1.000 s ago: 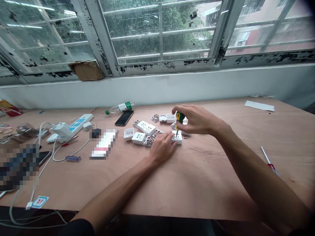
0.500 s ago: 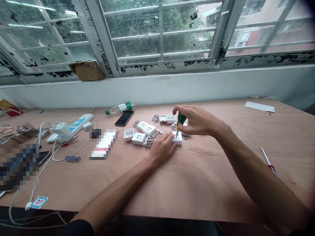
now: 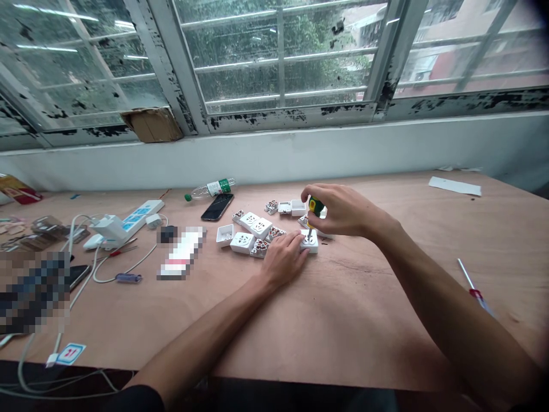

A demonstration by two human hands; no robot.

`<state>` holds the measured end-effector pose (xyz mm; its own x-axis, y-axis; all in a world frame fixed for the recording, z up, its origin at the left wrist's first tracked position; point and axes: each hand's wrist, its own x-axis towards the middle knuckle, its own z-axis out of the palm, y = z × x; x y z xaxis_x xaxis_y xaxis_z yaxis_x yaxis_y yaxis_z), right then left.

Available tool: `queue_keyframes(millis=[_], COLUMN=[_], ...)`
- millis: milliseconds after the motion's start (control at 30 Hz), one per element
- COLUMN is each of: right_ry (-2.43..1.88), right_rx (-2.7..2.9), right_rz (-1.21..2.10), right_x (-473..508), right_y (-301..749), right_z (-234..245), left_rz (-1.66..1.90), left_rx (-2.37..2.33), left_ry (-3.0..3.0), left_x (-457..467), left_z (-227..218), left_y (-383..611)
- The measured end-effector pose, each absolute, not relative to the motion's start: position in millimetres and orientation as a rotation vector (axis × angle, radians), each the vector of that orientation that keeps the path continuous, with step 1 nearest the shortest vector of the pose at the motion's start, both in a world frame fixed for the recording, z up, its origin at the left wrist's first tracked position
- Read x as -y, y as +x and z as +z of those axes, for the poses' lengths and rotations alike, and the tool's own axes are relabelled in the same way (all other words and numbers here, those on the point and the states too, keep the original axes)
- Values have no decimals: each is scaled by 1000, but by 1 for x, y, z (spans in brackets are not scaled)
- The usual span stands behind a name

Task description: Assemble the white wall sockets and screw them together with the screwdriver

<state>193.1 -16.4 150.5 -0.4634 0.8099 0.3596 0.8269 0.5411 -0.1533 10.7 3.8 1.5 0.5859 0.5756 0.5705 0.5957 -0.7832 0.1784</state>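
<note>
My right hand (image 3: 343,210) grips the green and yellow handle of a screwdriver (image 3: 316,205), fingers wrapped round it from above. The screwdriver stands nearly upright, its tip down at the face of a white power socket (image 3: 312,246). My left hand (image 3: 283,256) presses that socket against the table, its fingers closed along the left side. Left of this hand lie another white socket (image 3: 242,242), a double socket (image 3: 256,224), an open white box shell (image 3: 225,235) and socket inserts (image 3: 259,247) with metal parts. More white shells (image 3: 298,208) lie behind.
A second screwdriver (image 3: 475,292) lies at the right, a white strip (image 3: 454,186) farther back. On the left are a black phone (image 3: 218,207), a plastic bottle (image 3: 210,189), a power strip (image 3: 139,216) and loose white cables (image 3: 72,297). The window wall (image 3: 274,157) bounds the back.
The screwdriver handle has turned in my right hand, so more yellow shows. My left hand keeps its hold on the socket. The whole view has shifted very slightly.
</note>
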Motion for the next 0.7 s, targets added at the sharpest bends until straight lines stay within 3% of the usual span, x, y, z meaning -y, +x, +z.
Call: queue_keyframes(millis=[700], right_ry=[-1416], right_rx=[2400], right_rz=[-74], right_x=[15], right_y=[194], right_z=[151], left_rz=[-982], left_rx=[1022], left_ry=[-2796], left_x=[-4], left_z=[0], left_y=[10])
